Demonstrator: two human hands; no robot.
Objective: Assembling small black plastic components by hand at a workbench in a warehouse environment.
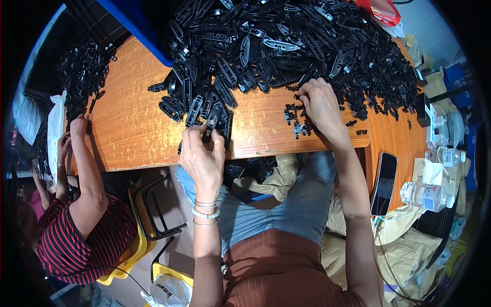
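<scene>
A big heap of black plastic parts (286, 46) covers the far side of the wooden table (133, 123). My left hand (203, 153) is at the table's near edge, fingers closed on one long black part (212, 123) from a small cluster. My right hand (319, 102) reaches to the heap's near edge, fingertips pressed among small black clips (296, 120) scattered on the wood; whether it grips one is hidden.
A person in a red-striped shirt (76, 235) sits at my left, a hand (78, 125) at another pile of black parts (82, 71). A phone (384, 181), plastic bottles (424, 195) and a blue bin (138, 25) are nearby.
</scene>
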